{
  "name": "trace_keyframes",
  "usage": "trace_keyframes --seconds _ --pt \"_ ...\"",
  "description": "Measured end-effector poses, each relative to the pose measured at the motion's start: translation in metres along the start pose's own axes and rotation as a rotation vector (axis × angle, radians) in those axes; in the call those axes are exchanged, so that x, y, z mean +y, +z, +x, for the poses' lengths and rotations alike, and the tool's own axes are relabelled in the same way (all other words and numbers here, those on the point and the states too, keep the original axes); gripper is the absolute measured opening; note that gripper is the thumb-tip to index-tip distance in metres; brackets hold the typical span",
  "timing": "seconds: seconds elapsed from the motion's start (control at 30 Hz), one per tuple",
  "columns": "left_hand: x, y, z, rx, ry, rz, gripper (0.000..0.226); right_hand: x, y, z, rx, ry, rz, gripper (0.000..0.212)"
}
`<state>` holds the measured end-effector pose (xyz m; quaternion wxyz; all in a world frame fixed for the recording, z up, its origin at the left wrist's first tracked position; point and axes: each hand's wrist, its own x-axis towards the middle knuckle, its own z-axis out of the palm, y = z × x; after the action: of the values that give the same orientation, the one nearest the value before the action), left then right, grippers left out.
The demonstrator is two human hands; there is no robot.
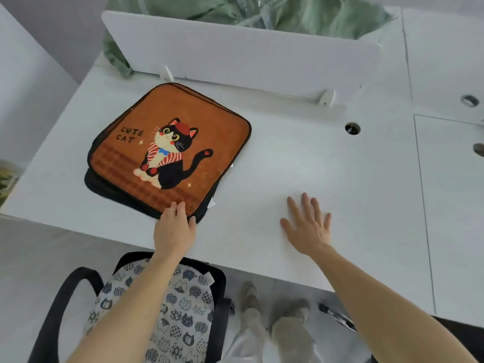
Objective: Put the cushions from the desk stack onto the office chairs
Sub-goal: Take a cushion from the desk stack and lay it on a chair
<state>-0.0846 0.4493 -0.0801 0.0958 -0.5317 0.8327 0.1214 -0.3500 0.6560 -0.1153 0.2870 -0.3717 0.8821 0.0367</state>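
Note:
A stack of flat cushions lies on the white desk [301, 166], left of centre. The top one is an orange cushion [209, 132] printed with a black cat and the words "CUTE CAT"; darker cushions [104, 188] show under its left edge. My left hand [174, 227] rests on the near corner of the stack, fingers on the orange cushion, thumb at the corner's edge. My right hand [309, 226] hovers open over bare desk to the right. Below the desk edge an office chair [62, 299] carries a pale cat-face-patterned cushion [183, 310].
A white divider panel [235, 51] stands along the back of the desk, with green fabric [314, 14] behind it. Cable holes [352, 128] sit in the desk at the right. My feet [275, 318] are on the floor beside the chair.

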Motion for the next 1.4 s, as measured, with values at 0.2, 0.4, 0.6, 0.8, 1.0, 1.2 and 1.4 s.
trace_keyframes --seconds 0.2,0.4,0.6,0.8,1.0,1.2,1.4 --pt "0.002 0.006 0.008 0.064 0.085 0.153 0.040 0.009 0.028 0.002 0.118 0.014 -0.007 0.067" --pt "0.007 -0.008 0.011 0.053 0.104 0.213 0.032 0.008 0.032 0.005 0.145 0.022 -0.004 0.068" --pt "0.004 -0.027 0.026 -0.018 0.102 0.276 0.029 0.007 0.029 0.003 0.112 0.010 -0.007 0.068" --pt "0.023 -0.036 0.027 -0.101 0.156 0.489 0.032 0.010 0.023 0.006 0.033 -0.026 0.024 0.070" --pt "0.024 -0.032 0.023 -0.102 0.197 0.591 0.013 0.011 0.018 0.009 -0.060 -0.036 0.003 0.071" --pt "0.008 -0.060 0.048 -0.039 0.346 0.661 0.019 0.012 0.005 0.011 -0.141 -0.044 -0.022 0.078" --pt "0.014 -0.114 0.033 0.388 0.603 0.307 0.018 -0.010 -0.049 0.004 -0.203 0.050 0.203 0.095"
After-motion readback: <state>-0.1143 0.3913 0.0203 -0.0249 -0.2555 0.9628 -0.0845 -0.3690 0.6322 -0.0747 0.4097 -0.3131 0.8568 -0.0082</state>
